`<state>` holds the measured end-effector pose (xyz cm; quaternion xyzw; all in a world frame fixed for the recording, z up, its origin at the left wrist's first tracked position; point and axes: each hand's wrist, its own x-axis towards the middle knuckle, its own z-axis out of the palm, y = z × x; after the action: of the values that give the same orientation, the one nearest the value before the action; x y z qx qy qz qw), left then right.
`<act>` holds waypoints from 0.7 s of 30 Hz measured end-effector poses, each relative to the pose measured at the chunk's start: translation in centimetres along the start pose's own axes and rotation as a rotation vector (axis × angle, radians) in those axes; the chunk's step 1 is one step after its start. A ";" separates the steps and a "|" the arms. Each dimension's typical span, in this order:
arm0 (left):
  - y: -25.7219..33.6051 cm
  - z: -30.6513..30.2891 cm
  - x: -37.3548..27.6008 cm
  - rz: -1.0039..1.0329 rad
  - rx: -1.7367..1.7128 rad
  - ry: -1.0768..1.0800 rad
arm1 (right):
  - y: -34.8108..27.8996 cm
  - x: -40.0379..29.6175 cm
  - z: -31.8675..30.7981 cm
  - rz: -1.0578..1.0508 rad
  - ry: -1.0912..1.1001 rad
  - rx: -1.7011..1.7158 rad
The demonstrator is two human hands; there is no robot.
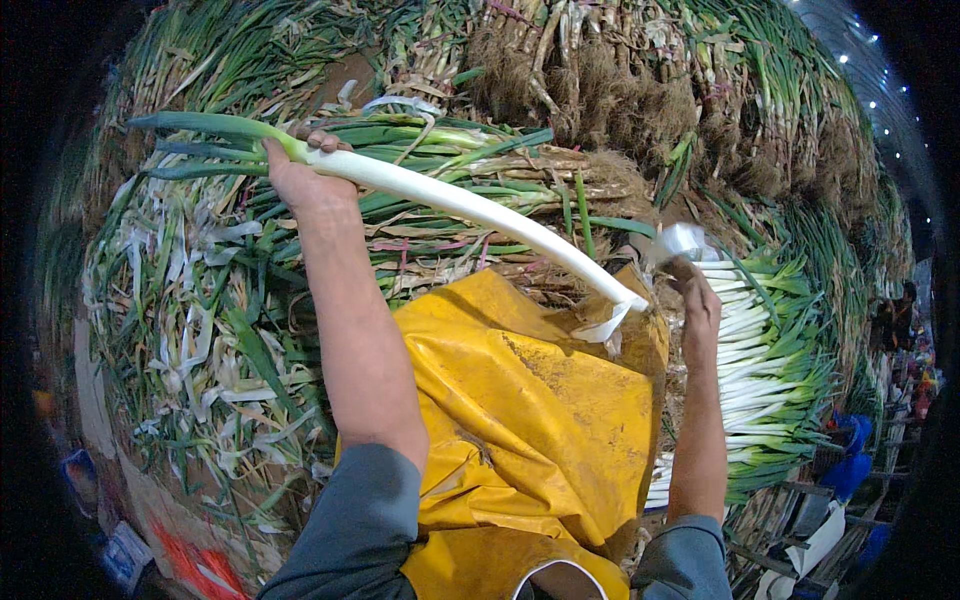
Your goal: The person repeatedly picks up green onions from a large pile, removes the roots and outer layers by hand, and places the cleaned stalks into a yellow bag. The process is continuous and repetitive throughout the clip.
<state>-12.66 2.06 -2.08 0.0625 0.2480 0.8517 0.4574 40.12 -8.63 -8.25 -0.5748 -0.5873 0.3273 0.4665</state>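
Note:
My left hand [319, 172] grips a long green onion [457, 206] near its green leaves. The white stalk slants down to the right, and its root end, with a strip of loose peel [604, 326], lies over the yellow apron [525, 420] on my lap. My right hand [694, 292] is away from that stalk, by a blurred whitish thing [682, 241] at its fingertips; whether the fingers hold it I cannot tell. Just beyond the right forearm lies a row of peeled white-stalked onions [750, 375], leaves pointing right.
Unpeeled onions [480, 187] lie in front of my knees, with rooted bundles [630, 97] behind them. Peelings and leaf scraps [187, 337] are heaped at the left. Red strands [199, 562] lie at the lower left, and blue objects [847, 457] at the lower right.

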 end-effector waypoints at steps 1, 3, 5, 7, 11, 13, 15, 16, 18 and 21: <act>0.2 -0.8 0.6 0.029 0.023 0.036 | -5.0 -0.6 2.2 -0.062 -0.144 -0.003; -0.3 -1.3 1.4 0.059 0.056 0.097 | -8.8 -1.9 3.6 -0.168 -0.275 -0.102; -1.2 0.2 -0.7 0.088 -0.014 0.151 | -9.5 -2.6 3.7 -0.226 -0.308 -0.262; -1.6 1.0 -1.7 0.080 -0.055 0.213 | -9.6 -3.1 4.5 -0.311 -0.295 -0.359; -1.8 1.4 -1.6 0.007 -0.162 0.370 | -8.7 -3.2 5.6 -0.394 -0.221 -0.301; -1.8 1.2 -1.3 -0.029 -0.228 0.385 | -7.9 -3.5 6.4 -0.295 -0.076 -0.133; -2.2 0.4 -0.5 -0.027 -0.408 0.339 | -7.2 -3.6 6.9 -0.162 0.039 0.011; -2.2 0.5 -0.5 -0.035 -0.436 0.272 | -7.8 -3.6 7.3 -0.068 0.075 0.092; -2.0 0.5 -0.7 -0.026 -0.436 0.140 | -7.5 -3.4 7.6 0.014 0.127 0.311; -2.0 0.6 -0.5 -0.031 -0.326 0.074 | -5.5 -3.4 6.9 0.082 0.200 0.413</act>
<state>-10.71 2.82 -2.44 -0.0480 0.1243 0.8752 0.4651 31.38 -11.55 -6.22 -0.5201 -0.4349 0.4003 0.6165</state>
